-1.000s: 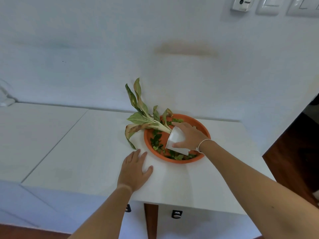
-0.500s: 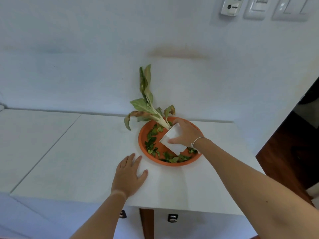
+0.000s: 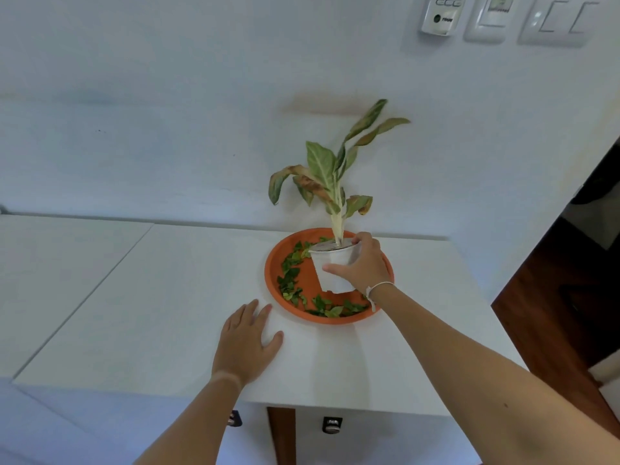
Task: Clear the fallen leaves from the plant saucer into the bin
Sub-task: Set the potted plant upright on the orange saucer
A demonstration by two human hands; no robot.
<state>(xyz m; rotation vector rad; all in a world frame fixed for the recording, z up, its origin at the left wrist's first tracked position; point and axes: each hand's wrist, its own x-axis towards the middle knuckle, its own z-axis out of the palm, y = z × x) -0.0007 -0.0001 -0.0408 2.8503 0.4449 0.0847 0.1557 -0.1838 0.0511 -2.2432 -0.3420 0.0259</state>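
An orange round saucer (image 3: 273, 280) sits on the white table near the wall. Several small green fallen leaves (image 3: 292, 280) lie along its left and front inside. A white plant pot (image 3: 330, 266) with a drooping green and brown plant (image 3: 330, 176) stands nearly upright in the saucer. My right hand (image 3: 364, 266) grips the pot's right side. My left hand (image 3: 246, 344) lies flat on the table in front of the saucer's left edge, fingers spread. No bin is in view.
The white table (image 3: 134, 297) runs left, with a seam to a second panel. Its front edge drops off near my arms. A white wall with switches and a remote holder (image 3: 441, 15) stands behind. Dark wooden floor (image 3: 550, 313) lies to the right.
My right hand has tipped the pot from lying on its side to nearly upright, so the plant now points up. The left hand stays flat on the table.
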